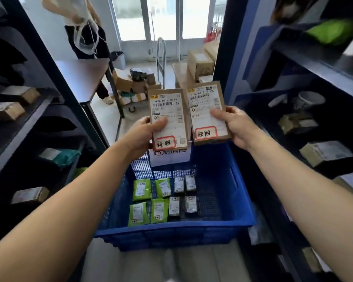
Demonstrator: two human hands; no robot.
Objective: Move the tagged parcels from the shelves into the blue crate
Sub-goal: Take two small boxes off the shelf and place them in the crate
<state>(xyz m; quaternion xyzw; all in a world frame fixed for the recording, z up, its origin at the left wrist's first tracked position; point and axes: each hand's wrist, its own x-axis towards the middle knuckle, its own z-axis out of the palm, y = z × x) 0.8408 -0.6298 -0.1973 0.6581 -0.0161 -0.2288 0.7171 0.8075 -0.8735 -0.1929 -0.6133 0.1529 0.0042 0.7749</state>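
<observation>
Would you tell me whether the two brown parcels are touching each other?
Apart: the head view shows a narrow gap between the left parcel and the right parcel.

Left parcel (168, 119), label: "780A D215 00 C9". Right parcel (209, 112), at its 3 o'clock: "512A M719 00 P00", "M719". Both red-bordered tags: "超期".

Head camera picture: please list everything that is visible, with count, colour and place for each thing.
Brown cardboard parcels with red-bordered tags: 2, one in each hand, left parcel, right parcel, held above the crate.
Blue plastic crate: 1, on the floor between the shelves.
Green plastic mailer bags: 4, crate floor, left side.
Dark small packets with white labels: 4, crate floor, beside the green bags.
Dark blue metal shelves: both sides, holding more parcels.
Brown cardboard boxes: several, on the floor behind.
Another person: 1, standing far left.
Left hand: grips the left parcel.
Right hand: grips the right parcel.
</observation>
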